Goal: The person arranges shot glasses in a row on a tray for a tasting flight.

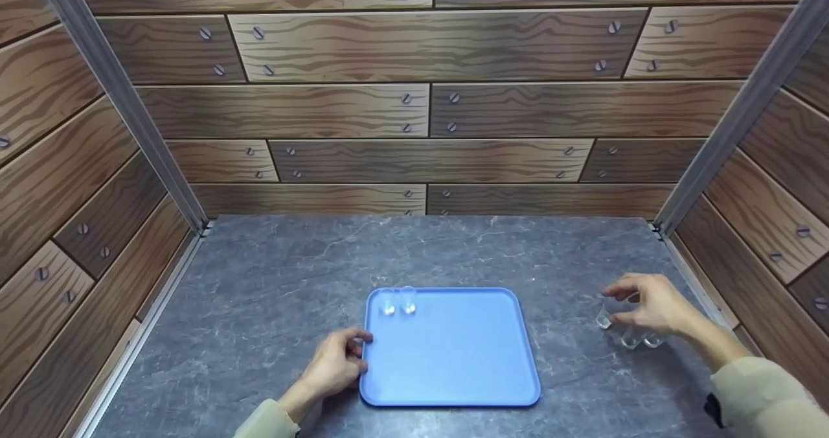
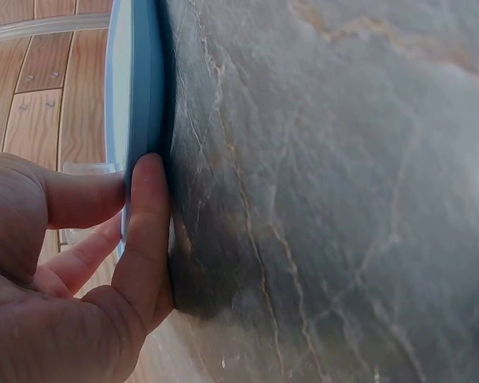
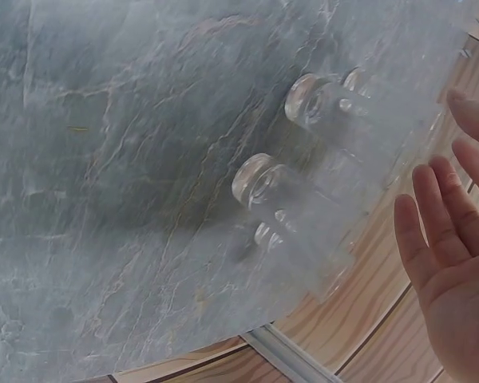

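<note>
The blue tray (image 1: 453, 354) lies flat, and my left hand (image 1: 333, 363) is at its left edge. The left wrist view shows that hand (image 2: 72, 287) pinching the tray rim (image 2: 146, 80) between thumb and fingers. Two small clear glasses (image 1: 387, 306) (image 1: 408, 304) stand in the tray's back left corner. Over at the right, my right hand (image 1: 654, 305) is beside a clear glass (image 1: 603, 319), with thumb and fingers spread. In the right wrist view this hand (image 3: 459, 255) holds nothing, close to several clear glasses (image 3: 259, 183).
Two more clear glasses (image 1: 629, 339) (image 1: 653, 340) stand below the right hand on the grey marbled table (image 1: 291, 269). Wood-patterned walls (image 1: 427, 107) and metal corner posts (image 1: 123, 101) enclose the table at the back and both sides.
</note>
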`<state>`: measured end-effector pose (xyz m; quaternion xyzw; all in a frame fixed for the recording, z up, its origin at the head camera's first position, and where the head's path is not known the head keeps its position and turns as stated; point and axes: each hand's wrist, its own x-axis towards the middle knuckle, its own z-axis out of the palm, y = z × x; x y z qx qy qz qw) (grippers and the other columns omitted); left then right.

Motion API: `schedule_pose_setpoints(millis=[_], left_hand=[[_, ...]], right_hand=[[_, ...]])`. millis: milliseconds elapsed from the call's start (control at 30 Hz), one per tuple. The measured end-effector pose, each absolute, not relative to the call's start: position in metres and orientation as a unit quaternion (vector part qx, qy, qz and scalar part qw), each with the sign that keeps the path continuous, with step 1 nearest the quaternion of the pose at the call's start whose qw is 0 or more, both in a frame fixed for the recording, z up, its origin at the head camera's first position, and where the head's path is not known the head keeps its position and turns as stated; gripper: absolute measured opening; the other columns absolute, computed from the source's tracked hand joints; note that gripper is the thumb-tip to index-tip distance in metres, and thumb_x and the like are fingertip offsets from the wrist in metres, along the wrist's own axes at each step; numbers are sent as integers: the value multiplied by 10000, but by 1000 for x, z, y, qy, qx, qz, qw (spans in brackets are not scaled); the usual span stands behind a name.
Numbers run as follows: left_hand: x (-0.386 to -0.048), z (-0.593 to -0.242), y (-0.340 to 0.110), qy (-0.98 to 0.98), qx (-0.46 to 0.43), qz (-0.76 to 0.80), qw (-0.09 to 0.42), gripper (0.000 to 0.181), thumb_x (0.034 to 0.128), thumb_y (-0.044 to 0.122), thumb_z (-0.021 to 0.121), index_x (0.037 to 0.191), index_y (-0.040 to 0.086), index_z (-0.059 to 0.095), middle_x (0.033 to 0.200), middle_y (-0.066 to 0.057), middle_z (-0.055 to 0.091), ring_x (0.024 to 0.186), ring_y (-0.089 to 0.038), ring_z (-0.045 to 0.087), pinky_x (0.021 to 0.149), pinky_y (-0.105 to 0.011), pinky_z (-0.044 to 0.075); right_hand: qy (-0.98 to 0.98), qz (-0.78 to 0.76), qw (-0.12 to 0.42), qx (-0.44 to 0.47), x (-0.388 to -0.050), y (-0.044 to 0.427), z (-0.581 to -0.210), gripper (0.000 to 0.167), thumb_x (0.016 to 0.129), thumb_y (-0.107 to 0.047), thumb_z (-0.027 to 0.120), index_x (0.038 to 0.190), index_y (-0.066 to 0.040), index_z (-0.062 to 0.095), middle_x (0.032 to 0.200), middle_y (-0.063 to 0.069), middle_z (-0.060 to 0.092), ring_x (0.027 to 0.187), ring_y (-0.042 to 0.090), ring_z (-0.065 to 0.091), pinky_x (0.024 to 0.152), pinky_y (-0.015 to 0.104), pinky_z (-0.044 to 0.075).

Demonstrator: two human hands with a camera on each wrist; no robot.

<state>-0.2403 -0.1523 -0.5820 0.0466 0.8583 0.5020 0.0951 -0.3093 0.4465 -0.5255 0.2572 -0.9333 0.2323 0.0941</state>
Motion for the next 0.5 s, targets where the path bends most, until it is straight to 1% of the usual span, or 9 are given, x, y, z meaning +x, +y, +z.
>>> schedule_pose_setpoints(millis=[100, 300, 500], left_hand=[[-240, -582, -152, 858, 46, 502, 98, 505, 792, -126, 653, 1265, 16, 755, 956, -67, 632, 802, -159, 612, 582, -283, 623], [-240, -581, -151, 855, 41, 507, 103, 489, 806, -125, 663, 1264, 22, 752, 968, -70, 626, 810, -157, 618, 580, -310, 658], [-241, -580, -150, 858, 39, 500, 106, 471, 816, -133, 679, 1253, 27, 755, 957, -57, 614, 813, -161, 605, 576, -288, 633]], right_hand=[[-938, 233, 75, 245, -310, 447, -526, 411, 715, -65, 1003, 1087, -2, 842, 994, 124, 819, 850, 111, 754, 779, 343, 701], [-949, 230, 47, 211, -310, 446, -526, 342, 748, -71, 989, 1060, -15, 860, 986, 133, 842, 856, 192, 800, 787, 295, 685], [-948, 224, 41, 221, -311, 447, -526, 337, 750, -63, 986, 1058, -13, 860, 979, 126, 839, 853, 226, 802, 787, 326, 699]])
